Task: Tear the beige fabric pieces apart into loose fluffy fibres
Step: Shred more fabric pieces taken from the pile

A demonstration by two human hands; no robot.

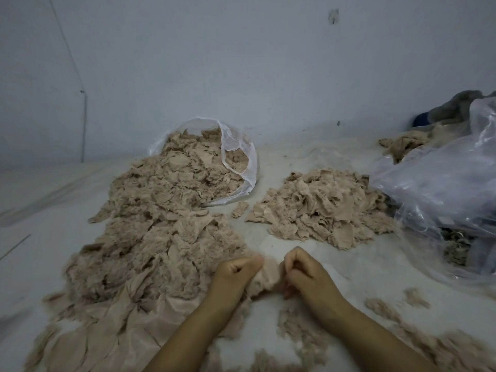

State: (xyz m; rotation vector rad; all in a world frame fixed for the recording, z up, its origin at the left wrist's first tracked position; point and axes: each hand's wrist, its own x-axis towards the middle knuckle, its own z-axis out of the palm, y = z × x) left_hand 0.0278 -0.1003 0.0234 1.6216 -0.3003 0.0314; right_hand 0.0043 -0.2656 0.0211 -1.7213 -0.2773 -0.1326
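Observation:
My left hand point(236, 275) and my right hand point(303, 269) are both clenched on one small beige fabric piece point(268, 275), which is stretched between them low in the middle of the view. A long heap of beige fabric pieces point(150, 237) runs on the left from an open clear bag point(241, 157) down to my left forearm. A second, smaller pile of beige pieces point(322, 210) lies ahead on the right. Loose fluffy fibres point(386, 307) are scattered on the white surface by my right forearm.
A large crumpled clear plastic bag point(442, 183) lies at the right, with beige and grey cloth point(408, 140) behind it. A pale wall point(241, 63) rises at the back. Flat beige sheets point(96, 339) lie at the lower left.

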